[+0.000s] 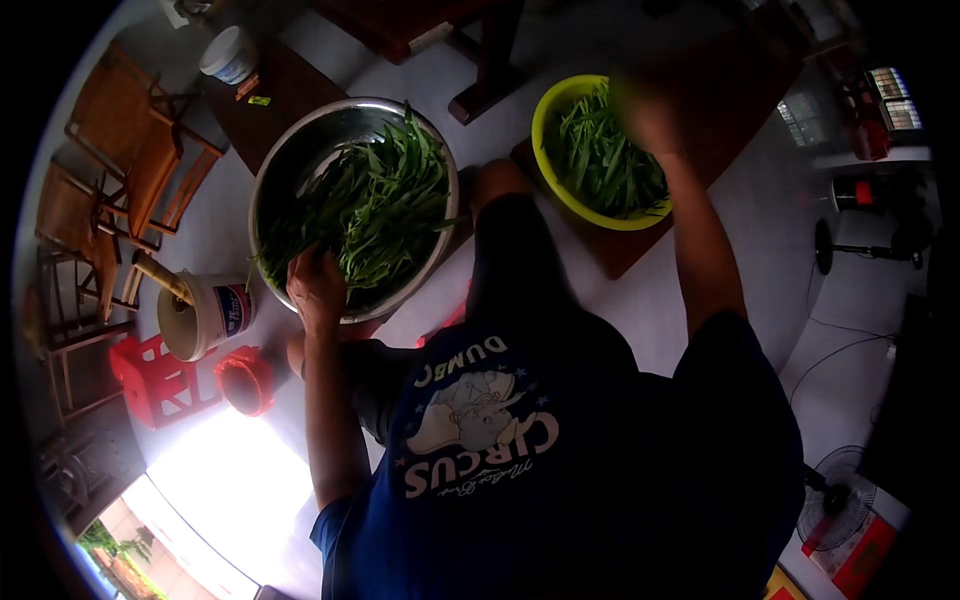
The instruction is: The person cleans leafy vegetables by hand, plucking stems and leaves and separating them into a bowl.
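A large metal basin (pixel 441 262) holds a heap of long-leaved greens (pixel 385 205), some leaves poking over its rim. At the basin's near left edge, my left hand (pixel 318 285) has its fingers curled round some of those leafy greens; the fingertips are partly hidden among the leaves. To the right, a yellow-green basin (pixel 590 213) contains more cut greens (pixel 610 160). Above this basin's right side is my right hand (pixel 652 122), smeared by motion, so its fingers and anything in them cannot be made out.
A white bucket (pixel 205 315) with a stick-like handle stands at left, beside a red plastic stool (pixel 155 380) and a small red basket (pixel 245 382). Wooden chairs (pixel 125 130) line the far left. A white tub (pixel 229 55) sits behind; a fan (pixel 840 497) stands at lower right.
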The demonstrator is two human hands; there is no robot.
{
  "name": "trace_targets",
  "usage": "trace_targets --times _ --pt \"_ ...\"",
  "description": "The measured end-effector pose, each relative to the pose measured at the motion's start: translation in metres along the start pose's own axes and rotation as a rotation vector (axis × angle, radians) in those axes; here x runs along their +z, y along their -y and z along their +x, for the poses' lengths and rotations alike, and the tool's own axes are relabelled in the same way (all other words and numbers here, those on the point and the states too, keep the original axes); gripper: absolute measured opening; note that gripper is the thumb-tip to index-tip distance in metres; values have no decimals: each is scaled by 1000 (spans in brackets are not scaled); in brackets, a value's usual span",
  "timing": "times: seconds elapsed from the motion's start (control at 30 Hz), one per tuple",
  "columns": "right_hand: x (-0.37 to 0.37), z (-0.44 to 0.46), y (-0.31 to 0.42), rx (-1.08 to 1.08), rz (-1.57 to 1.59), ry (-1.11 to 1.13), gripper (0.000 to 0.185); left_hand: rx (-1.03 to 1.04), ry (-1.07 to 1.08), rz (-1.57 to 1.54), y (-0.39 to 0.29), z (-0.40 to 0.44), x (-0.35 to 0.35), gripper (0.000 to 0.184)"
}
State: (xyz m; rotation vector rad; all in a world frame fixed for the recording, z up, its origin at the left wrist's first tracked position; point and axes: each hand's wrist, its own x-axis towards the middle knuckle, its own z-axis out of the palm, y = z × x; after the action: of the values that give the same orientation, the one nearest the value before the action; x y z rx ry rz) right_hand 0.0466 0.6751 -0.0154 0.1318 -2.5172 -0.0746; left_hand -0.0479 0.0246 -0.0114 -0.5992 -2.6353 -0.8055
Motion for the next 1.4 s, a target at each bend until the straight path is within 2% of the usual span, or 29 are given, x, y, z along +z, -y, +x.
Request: trace_targets --times 0.1,0.13,0.17,0.23,0.27,0.3,0.37,0.4,0.43,0.57,0.67,0.77,0.8,0.9,0.93,1.03,1.13,1.17,1.3,1.4 --pt "-44 29 79 554 118 225 45 -61 20 12 1 7 -5 15" --pt "-26 18 80 618 147 221 60 -103 42 29 6 9 -6 14" --pt "-10 5 83 499 4 170 74 -146 58 45 10 12 -5 13" --pt "1 -3 104 586 -166 370 83 -169 35 73 24 15 8 14" --pt "21 -17 106 539 -306 380 87 -199 15 114 39 14 6 14" --pt "11 -11 112 533 -227 503 90 -115 36 218 43 16 1 16" --pt "25 -25 117 634 -123 558 88 -249 45 175 36 22 -13 18" --pt "33 -34 124 660 -332 546 86 -156 -4 206 65 18 -5 20" --pt "32 -36 126 668 -327 556 87 -184 -5 184 55 24 -20 22" --pt "14 -18 141 625 -387 549 81 -260 -31 145 67 31 -36 25" --pt "17 -21 135 594 -387 525 82 -77 34 252 85 28 -33 24" --pt "30 -39 106 447 -165 354 88 -43 195 511 77 27 -30 26" --pt "26 -35 106 443 -117 353 96 0 181 618 77 26 -29 22" --pt "14 -25 125 649 -346 410 105 127 104 838 70 28 -25 14" --pt "5 -18 129 654 -286 416 110 133 121 881 62 32 -26 13" --pt "-27 11 154 563 -244 338 106 0 344 905 43 41 -37 14" --pt "-44 31 186 358 -289 238 100 10 371 891 37 43 -41 15" --pt "-52 41 204 340 -237 280 93 5 389 886 45 43 -37 16" --pt "-34 52 264 193 138 184 80 -3 374 928 55 38 -28 19" --pt "-33 61 314 87 300 299 74 18 466 913 66 34 -11 20"
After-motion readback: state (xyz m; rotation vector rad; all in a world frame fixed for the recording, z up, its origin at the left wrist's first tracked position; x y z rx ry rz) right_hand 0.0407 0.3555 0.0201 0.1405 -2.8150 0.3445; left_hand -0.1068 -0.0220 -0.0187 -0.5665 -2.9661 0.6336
